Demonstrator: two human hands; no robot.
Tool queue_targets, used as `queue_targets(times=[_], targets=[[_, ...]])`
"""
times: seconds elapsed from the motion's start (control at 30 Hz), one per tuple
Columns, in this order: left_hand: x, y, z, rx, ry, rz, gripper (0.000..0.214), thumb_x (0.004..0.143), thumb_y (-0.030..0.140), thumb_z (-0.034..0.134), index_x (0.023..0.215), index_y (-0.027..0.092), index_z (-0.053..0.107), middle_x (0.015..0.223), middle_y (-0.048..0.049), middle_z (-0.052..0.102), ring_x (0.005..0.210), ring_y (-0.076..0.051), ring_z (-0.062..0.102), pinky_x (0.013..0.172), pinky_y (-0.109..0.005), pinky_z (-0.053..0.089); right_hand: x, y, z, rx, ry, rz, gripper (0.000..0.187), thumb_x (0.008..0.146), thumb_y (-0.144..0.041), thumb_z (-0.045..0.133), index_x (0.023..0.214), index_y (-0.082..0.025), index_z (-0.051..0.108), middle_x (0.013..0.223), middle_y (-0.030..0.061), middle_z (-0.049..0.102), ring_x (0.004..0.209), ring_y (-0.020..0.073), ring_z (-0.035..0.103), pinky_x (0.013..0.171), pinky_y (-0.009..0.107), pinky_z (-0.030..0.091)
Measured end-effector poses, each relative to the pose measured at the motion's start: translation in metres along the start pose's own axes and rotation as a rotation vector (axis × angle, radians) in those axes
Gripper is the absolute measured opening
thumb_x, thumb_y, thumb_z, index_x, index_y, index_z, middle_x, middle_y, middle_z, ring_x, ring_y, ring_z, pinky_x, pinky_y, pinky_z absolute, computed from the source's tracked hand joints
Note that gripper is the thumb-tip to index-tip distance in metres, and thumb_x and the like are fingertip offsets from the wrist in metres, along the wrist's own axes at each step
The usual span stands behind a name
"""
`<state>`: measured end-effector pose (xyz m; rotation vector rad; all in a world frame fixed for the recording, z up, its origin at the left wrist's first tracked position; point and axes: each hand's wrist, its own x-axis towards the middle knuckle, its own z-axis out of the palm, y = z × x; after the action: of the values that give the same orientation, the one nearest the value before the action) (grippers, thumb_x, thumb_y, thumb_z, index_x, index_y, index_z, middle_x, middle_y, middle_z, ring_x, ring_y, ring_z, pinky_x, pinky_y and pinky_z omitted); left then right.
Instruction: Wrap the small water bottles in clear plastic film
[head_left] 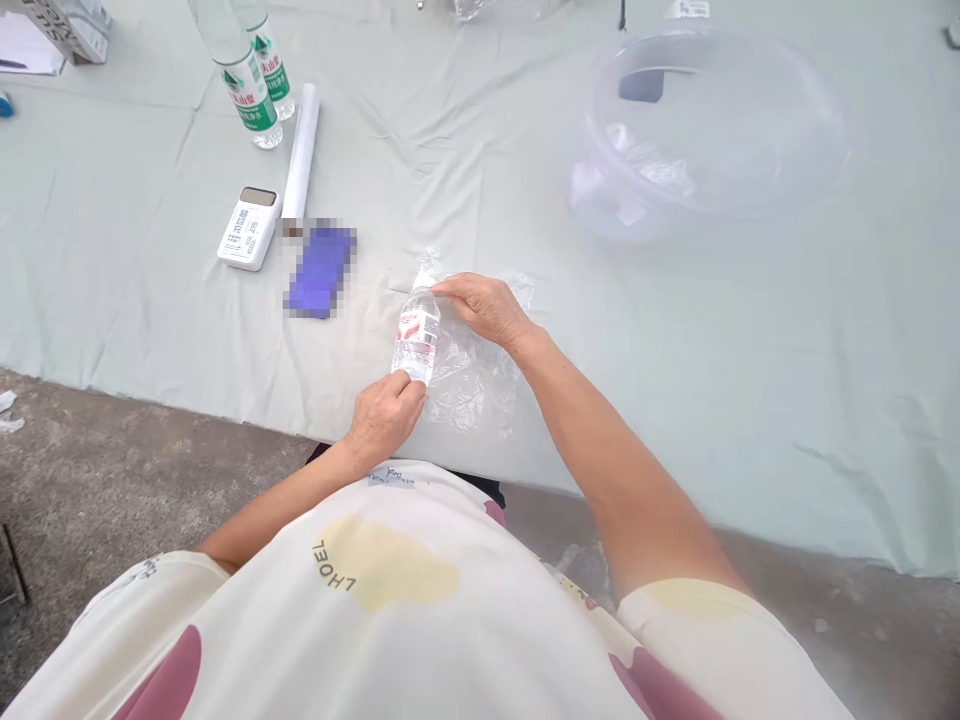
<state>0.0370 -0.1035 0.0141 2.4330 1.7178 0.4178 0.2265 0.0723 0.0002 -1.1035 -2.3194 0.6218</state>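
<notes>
A small clear plastic bottle (417,330) with a red and white label lies on the cloth near the table's front edge, its white top pointing away from me. My left hand (385,415) is closed around the bottle's base. At the neck, just below the top, my right hand (486,305) pinches with thumb and fingers. Thin clear plastic film (469,385) lies crumpled under and to the right of the bottle, and a bit of it sticks up beyond the top.
To the left are a blurred blue-violet rectangle (321,272), a white power bank (249,229), a white roll (301,150) and two water bottles (251,95). A large translucent basin (720,200) stands at the back right. The pale green cloth (675,400) covers the table.
</notes>
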Motion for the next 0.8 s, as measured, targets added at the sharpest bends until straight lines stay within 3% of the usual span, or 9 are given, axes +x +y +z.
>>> queue_targets(times=[0.17,0.3,0.43,0.57,0.7,0.8], targets=[[0.018,0.020,-0.002,0.059,-0.176,0.079,0.027,0.100,0.034,0.046,0.087,0.019,0.065,0.084,-0.0060,0.061,0.076,-0.017,0.058,0.056,-0.028,0.034,-0.029,0.007,-0.006,-0.134,0.045,0.035,0.046,0.087,-0.009,0.041,0.121,-0.025,0.069,0.121,0.0053,0.070,0.114,0.0235,0.062,0.100,0.043,0.049],[0.032,0.035,-0.003,0.076,-0.288,0.118,0.027,0.099,0.035,0.047,0.090,0.018,0.066,0.085,-0.0073,0.062,0.080,-0.019,0.061,0.055,-0.029,0.034,-0.074,-0.006,-0.004,-0.200,0.170,0.136,0.039,0.093,-0.022,0.045,0.128,-0.023,0.063,0.126,0.0108,0.066,0.119,0.0272,0.058,0.101,0.047,0.046],[0.042,0.044,-0.002,0.079,-0.330,0.162,0.023,0.098,0.034,0.050,0.097,0.018,0.066,0.086,-0.0080,0.062,0.081,-0.021,0.062,0.055,-0.029,0.035,-0.131,-0.022,0.003,-0.253,0.043,0.123,0.036,0.095,-0.039,0.051,0.124,-0.025,0.065,0.138,0.0121,0.058,0.134,0.0310,0.048,0.106,0.051,0.040],[0.050,0.053,0.000,0.037,-0.374,0.236,0.020,0.097,0.034,0.052,0.096,0.018,0.065,0.082,-0.0077,0.061,0.079,-0.023,0.062,0.056,-0.029,0.035,-0.179,-0.017,-0.001,-0.294,0.038,0.288,0.036,0.094,-0.045,0.051,0.126,-0.034,0.065,0.144,0.0072,0.054,0.140,0.0319,0.042,0.112,0.054,0.033],[0.058,0.069,0.006,-0.014,-0.433,0.344,0.015,0.095,0.027,0.055,0.089,0.016,0.064,0.080,-0.0081,0.061,0.079,-0.022,0.063,0.059,-0.030,0.038,-0.199,-0.008,-0.020,-0.259,0.157,0.454,0.032,0.091,-0.040,0.052,0.116,-0.033,0.071,0.140,0.0093,0.057,0.136,0.0354,0.046,0.110,0.059,0.037],[0.064,0.082,0.011,0.021,-0.488,0.423,0.016,0.095,0.023,0.053,0.089,0.014,0.065,0.080,-0.0096,0.062,0.078,-0.023,0.063,0.059,-0.031,0.038,-0.189,-0.017,-0.036,-0.177,0.362,0.535,0.032,0.092,-0.035,0.047,0.110,-0.029,0.072,0.130,0.0121,0.062,0.125,0.0327,0.055,0.105,0.056,0.044]])
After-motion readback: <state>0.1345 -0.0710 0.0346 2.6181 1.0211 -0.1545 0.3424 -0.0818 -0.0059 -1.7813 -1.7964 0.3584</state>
